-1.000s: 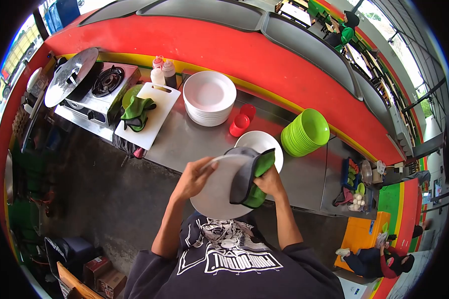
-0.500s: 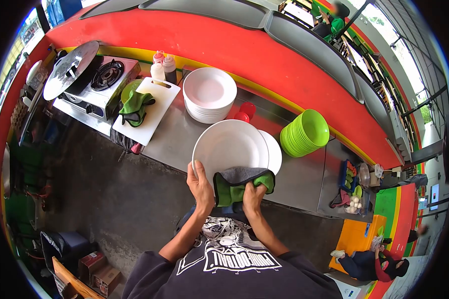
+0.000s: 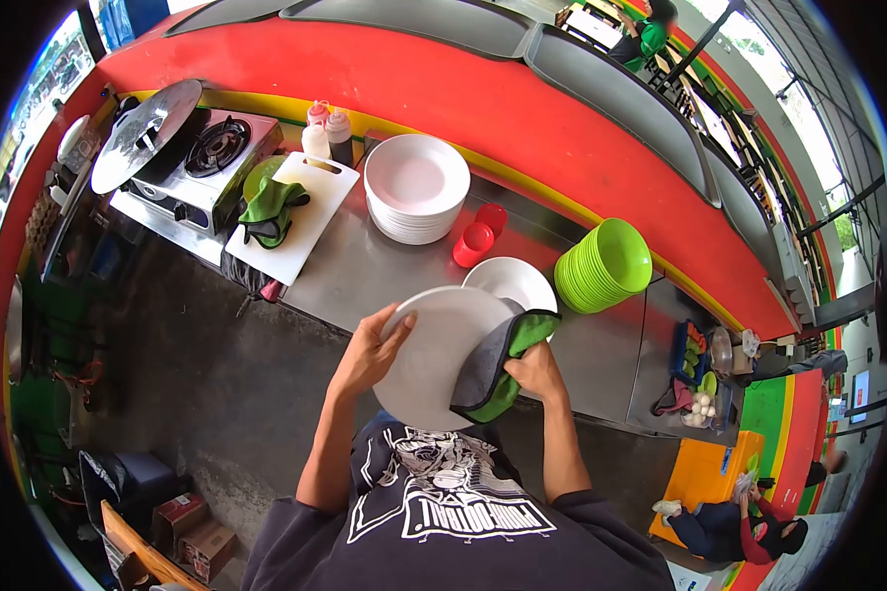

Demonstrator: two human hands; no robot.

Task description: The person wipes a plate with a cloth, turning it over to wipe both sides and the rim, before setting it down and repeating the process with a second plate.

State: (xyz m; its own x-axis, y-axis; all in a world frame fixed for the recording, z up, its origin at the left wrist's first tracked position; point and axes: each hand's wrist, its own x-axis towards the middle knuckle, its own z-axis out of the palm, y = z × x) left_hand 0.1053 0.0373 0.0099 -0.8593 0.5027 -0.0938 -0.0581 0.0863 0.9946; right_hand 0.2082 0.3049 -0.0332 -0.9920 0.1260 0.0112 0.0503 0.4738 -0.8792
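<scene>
My left hand (image 3: 373,347) grips the left rim of a white plate (image 3: 426,350), held tilted in front of my shirt. In my right hand (image 3: 537,372) is a green and grey cloth (image 3: 493,379), pressed against the plate's right side. Just beyond the plate, a white bowl (image 3: 508,279) sits on the steel counter (image 3: 335,286), partly hidden by the plate and cloth. Past it stand two red cups (image 3: 475,243), a stack of white plates (image 3: 419,182) and a stack of lime green bowls (image 3: 606,266).
At the left are a gas stove (image 3: 202,172), a large metal lid (image 3: 148,138), and a white cutting board (image 3: 296,217) with another green cloth (image 3: 271,212). Squeeze bottles (image 3: 327,133) stand behind. A red wall (image 3: 404,74) borders the counter. A seated person (image 3: 729,527) is at the lower right.
The plate has tilted and come closer to my body, uncovering more of the bowl and red cups. My left hand moved left and up the rim; my right hand moved right with the cloth.
</scene>
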